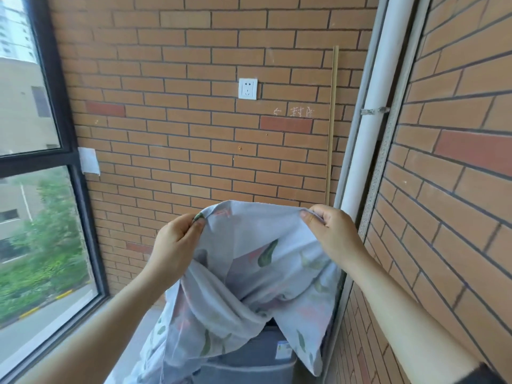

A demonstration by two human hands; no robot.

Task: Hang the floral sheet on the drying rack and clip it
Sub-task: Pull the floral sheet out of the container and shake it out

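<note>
The floral sheet [249, 273] is pale lavender-grey with green leaves and faded pink blooms. Its top edge is stretched level at centre frame, near the far brick wall; the rest hangs bunched in deep folds, trailing lower left.

sheet [249, 273] between both hands, window [33, 162] left, pipe [371, 106] right

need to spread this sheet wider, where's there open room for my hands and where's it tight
Open room lies to the left, between the left hand and the window frame, and above the floral sheet up to the wall socket. It is tight on the right: the right hand is close to the white pipe and side wall.
</note>
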